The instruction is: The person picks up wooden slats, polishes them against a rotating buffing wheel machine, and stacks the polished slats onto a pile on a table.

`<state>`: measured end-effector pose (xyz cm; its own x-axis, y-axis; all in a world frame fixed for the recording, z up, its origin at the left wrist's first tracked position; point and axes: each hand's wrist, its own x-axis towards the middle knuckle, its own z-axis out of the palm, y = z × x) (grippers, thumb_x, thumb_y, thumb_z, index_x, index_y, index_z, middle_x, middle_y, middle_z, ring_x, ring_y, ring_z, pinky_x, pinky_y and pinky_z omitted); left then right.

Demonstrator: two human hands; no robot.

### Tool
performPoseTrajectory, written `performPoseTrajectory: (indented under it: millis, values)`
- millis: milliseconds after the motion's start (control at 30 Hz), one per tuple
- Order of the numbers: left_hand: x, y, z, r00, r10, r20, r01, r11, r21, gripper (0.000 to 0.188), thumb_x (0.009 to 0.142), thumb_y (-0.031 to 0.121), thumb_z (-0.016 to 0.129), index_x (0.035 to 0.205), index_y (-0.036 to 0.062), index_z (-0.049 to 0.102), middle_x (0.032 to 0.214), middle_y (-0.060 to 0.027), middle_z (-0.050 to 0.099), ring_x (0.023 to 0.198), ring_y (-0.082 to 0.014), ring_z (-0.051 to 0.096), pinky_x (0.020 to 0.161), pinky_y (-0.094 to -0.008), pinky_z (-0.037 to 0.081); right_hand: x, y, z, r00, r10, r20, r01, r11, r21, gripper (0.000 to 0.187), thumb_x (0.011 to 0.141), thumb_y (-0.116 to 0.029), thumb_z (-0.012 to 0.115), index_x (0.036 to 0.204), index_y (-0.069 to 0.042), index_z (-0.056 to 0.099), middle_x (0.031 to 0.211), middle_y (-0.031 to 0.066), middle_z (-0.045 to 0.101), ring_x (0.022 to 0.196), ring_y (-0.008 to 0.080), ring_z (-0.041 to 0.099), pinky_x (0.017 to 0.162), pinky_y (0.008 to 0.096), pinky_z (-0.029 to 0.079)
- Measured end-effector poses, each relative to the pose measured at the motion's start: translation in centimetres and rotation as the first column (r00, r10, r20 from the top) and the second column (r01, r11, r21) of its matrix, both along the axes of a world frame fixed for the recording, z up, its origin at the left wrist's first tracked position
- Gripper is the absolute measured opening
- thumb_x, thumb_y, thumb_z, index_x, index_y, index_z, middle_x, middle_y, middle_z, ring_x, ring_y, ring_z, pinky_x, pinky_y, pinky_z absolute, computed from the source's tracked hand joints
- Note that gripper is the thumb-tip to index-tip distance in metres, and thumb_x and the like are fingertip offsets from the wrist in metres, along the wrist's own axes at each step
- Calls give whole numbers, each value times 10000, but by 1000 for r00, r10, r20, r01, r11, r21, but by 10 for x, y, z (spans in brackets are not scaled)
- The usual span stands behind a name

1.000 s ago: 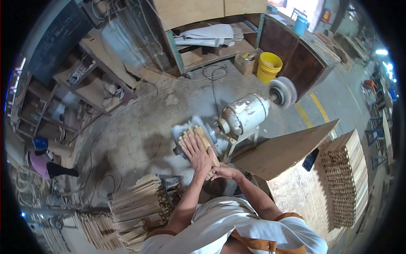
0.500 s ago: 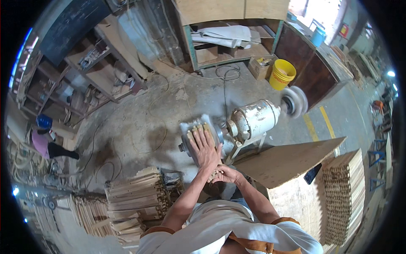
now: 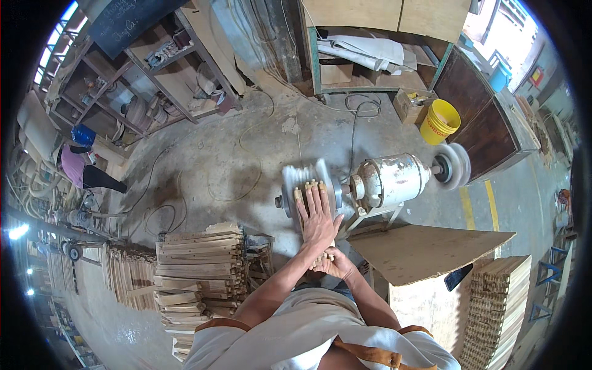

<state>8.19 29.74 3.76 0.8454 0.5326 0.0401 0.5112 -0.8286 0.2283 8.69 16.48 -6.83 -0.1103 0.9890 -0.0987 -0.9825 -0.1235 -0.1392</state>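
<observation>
My left hand [image 3: 317, 225] lies flat with fingers stretched forward, tan covers on its fingertips. Beneath it are narrow wooden strips [image 3: 319, 264], mostly hidden by the palm; their near ends poke out by my right hand [image 3: 336, 265]. That hand is closed round those ends, close below the left wrist. The far ends reach a whitish spinning wheel [image 3: 303, 174], blurred, just past the left fingertips; exact contact is hidden. A worn white motor [image 3: 391, 179] on a stand drives the wheel's shaft, with a second blurred wheel [image 3: 455, 166] at its other end.
Left of me stand stacked wooden slats [image 3: 200, 265]. A brown board [image 3: 425, 250] leans at right, beside a phone [image 3: 458, 277] and another slat stack [image 3: 496, 308]. Beyond are a yellow bucket [image 3: 441, 122] and shelves [image 3: 376, 80]. A person [image 3: 74, 166] bends at far left.
My view has shifted, so the scene sits lower and mostly farther right. Both hands keep their hold on the wooden strips, the left still flat over them at the spinning wheel.
</observation>
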Motion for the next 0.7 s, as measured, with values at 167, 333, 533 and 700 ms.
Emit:
performPoseTrajectory:
  millis: [167, 333, 533, 700]
  values:
    - [9, 19, 0, 997, 2, 77, -9, 996, 87, 888, 908, 504, 548, 1481, -92, 225, 1571, -279, 140, 1469, -432, 73, 1152, -625, 40, 26, 17, 14, 986, 12, 164, 9, 992, -126, 411, 975, -267, 499, 1254, 32, 529, 1139, 224, 646, 1044, 352, 651, 930, 458, 530]
    - [16, 34, -8, 996, 37, 86, -38, 999, 12, 839, 923, 469, 538, 1481, -83, 241, 1569, -264, 179, 1466, -430, 103, 1164, -604, 26, 45, 33, 18, 965, 56, 256, -25, 992, -125, 392, 993, -255, 502, 1282, 9, 494, 1134, 199, 651, 1007, 340, 672, 929, 446, 538]
    - [-12, 8, -10, 992, 19, 121, -27, 997, 70, 844, 901, 457, 566, 1479, -75, 255, 1572, -252, 180, 1474, -393, 118, 1168, -600, 45, 9, 6, 20, 959, 34, 282, 8, 989, -146, 441, 975, -286, 541, 1289, 19, 492, 1135, 193, 652, 1015, 316, 674, 924, 436, 542]
    - [-17, 4, -5, 990, -11, 139, -2, 996, 90, 824, 891, 421, 580, 1475, -70, 268, 1565, -251, 197, 1467, -395, 135, 1166, -604, 54, 6, 3, 18, 971, 13, 240, 9, 996, -90, 438, 969, -290, 527, 1274, 23, 510, 1136, 205, 652, 1025, 320, 667, 937, 437, 526]
